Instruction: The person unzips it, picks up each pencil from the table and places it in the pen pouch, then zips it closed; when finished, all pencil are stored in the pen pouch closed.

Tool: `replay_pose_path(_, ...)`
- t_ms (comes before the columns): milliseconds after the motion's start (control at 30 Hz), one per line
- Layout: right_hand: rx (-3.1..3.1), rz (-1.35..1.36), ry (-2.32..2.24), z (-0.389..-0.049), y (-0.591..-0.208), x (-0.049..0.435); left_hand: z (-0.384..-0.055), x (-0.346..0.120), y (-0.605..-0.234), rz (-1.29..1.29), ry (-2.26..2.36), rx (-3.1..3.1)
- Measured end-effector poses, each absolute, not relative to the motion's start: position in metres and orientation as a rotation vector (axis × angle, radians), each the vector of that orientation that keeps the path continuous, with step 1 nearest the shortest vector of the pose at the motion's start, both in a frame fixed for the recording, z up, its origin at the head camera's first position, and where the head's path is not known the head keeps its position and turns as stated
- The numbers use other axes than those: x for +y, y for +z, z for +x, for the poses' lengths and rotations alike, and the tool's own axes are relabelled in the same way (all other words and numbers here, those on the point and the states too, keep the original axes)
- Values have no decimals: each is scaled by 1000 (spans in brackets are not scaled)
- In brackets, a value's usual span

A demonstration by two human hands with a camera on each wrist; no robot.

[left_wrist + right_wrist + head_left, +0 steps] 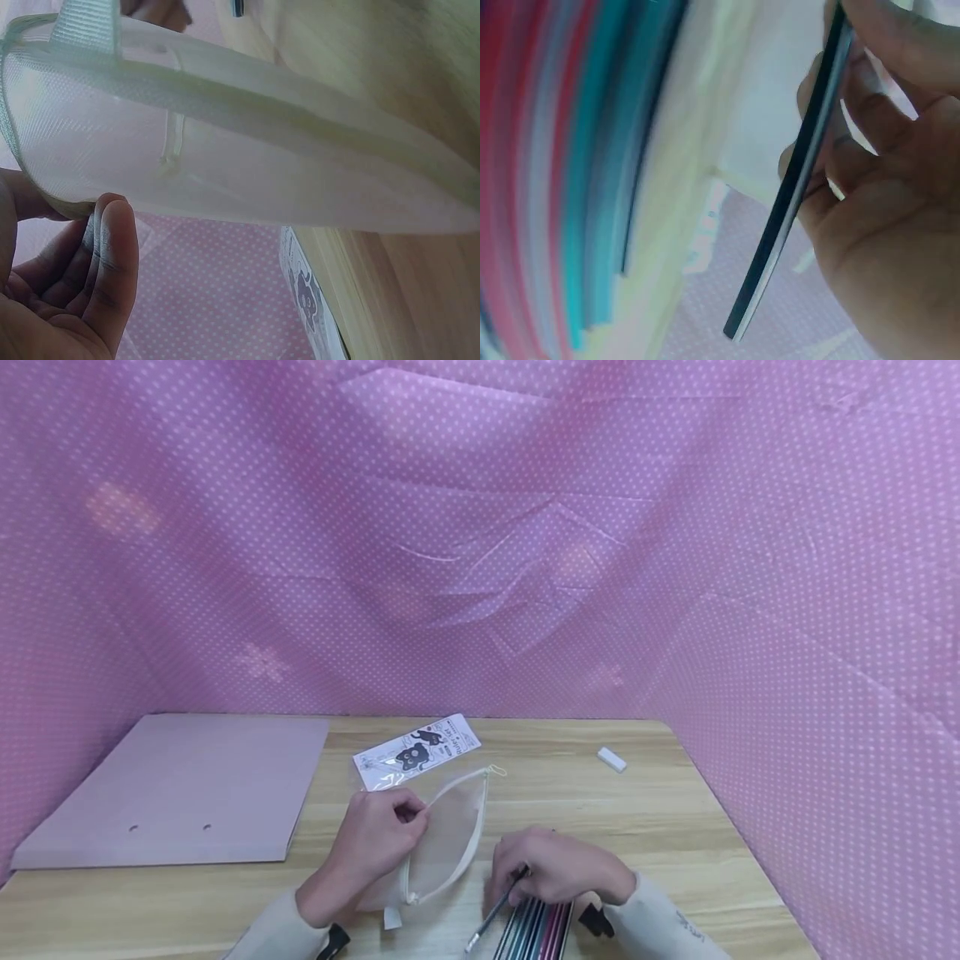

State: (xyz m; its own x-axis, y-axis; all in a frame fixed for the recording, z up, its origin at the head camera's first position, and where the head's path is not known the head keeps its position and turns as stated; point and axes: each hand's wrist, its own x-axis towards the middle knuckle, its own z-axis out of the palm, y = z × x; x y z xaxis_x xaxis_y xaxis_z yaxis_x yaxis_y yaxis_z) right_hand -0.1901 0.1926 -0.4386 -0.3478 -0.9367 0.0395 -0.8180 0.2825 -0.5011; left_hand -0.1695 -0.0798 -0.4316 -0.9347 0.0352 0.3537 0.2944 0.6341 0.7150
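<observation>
My left hand (378, 835) pinches one edge of a pale translucent zip pouch (448, 837), between thumb and fingers. The pouch's zipper is undone and its mouth gapes toward the right. In the left wrist view, the fingertips (116, 232) grip the rim of the pouch (285, 180). Just right of the pouch, my right hand (551, 864) holds a dark pencil (497, 910) with silver stripes, slanting down toward the front edge. Below that hand lies a row of several pencils (534, 933) in teal, grey and pink, side by side; the right wrist view shows these pencils (577, 165) close up.
A packaged ruler set (416, 753) with cat drawings lies behind the pouch. At the back right is a small white eraser (611, 759). A large pale folder (172, 785) covers the table's left side. Pink dotted cloth (480, 568) hangs round the wooden table.
</observation>
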Motion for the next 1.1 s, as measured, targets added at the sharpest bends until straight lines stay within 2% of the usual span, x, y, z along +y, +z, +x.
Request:
replay_pose_path(233,2199,-1567,-1085,-199,-420,199,-170,-80,-431,-253,-1187,-2572)
replay_pose_path(633,1615,-875,-2209,-205,-417,187,-171,-79,-431,-271,-1177,-2542)
replay_pose_path(1100,1548,-253,-2581,-209,-431,156,-172,-77,-434,-305,-1198,-2508)
